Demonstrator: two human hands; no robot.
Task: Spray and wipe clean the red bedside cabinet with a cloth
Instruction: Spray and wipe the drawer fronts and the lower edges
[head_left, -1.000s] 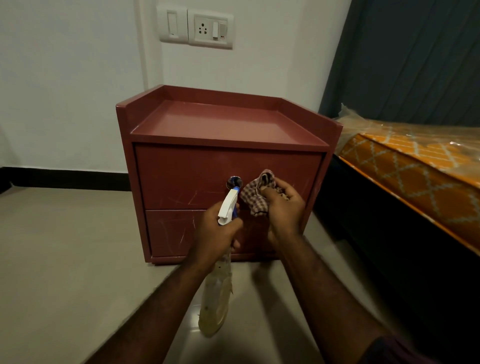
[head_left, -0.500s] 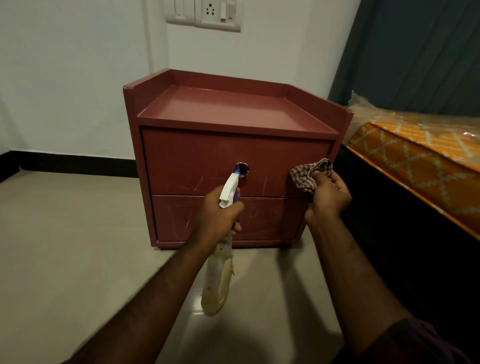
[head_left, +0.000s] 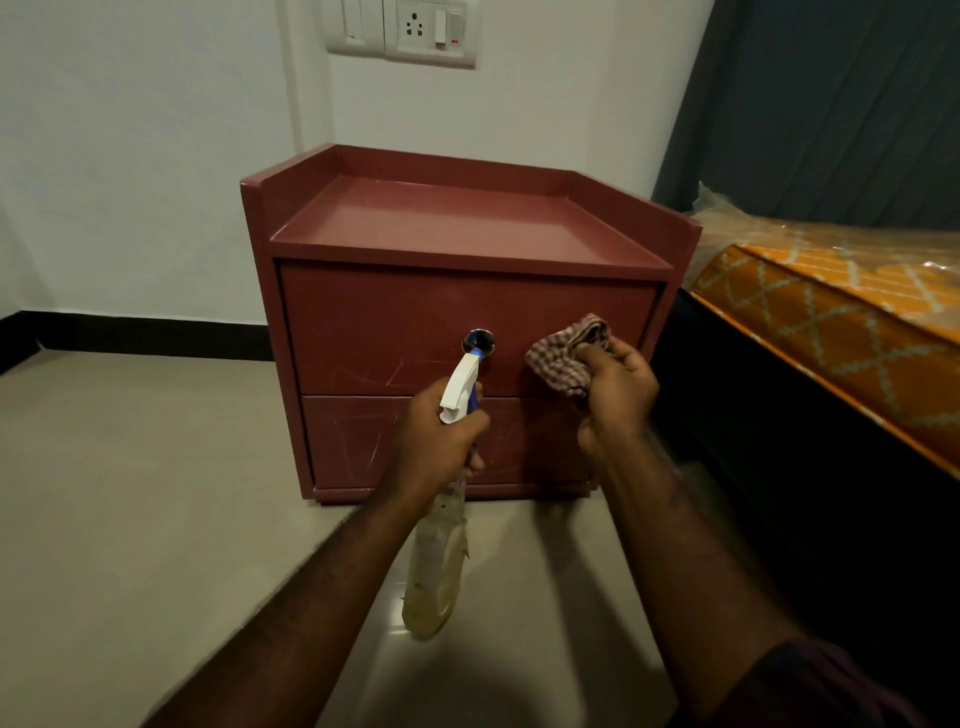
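Observation:
The red bedside cabinet (head_left: 415, 228) stands on the floor against the wall, with two scratched drawer fronts and a round metal knob (head_left: 478, 340) on the upper one. My left hand (head_left: 434, 447) grips a spray bottle (head_left: 436, 566) of yellowish liquid by its neck, the white and blue nozzle (head_left: 460, 387) pointing at the knob. My right hand (head_left: 615, 400) holds a bunched checked cloth (head_left: 563, 358) against the right part of the upper drawer front.
An orange patterned mattress (head_left: 831, 312) in clear plastic lies on a dark bed frame close to the cabinet's right side. A dark curtain (head_left: 831, 104) hangs behind it. A switch and socket plate (head_left: 402, 28) sits on the white wall above. Beige tiled floor (head_left: 130, 493) spreads left.
My right hand swept the cloth from beside the knob out to the drawer's right edge, then partway back towards the middle. The left hand kept the bottle aimed at the knob.

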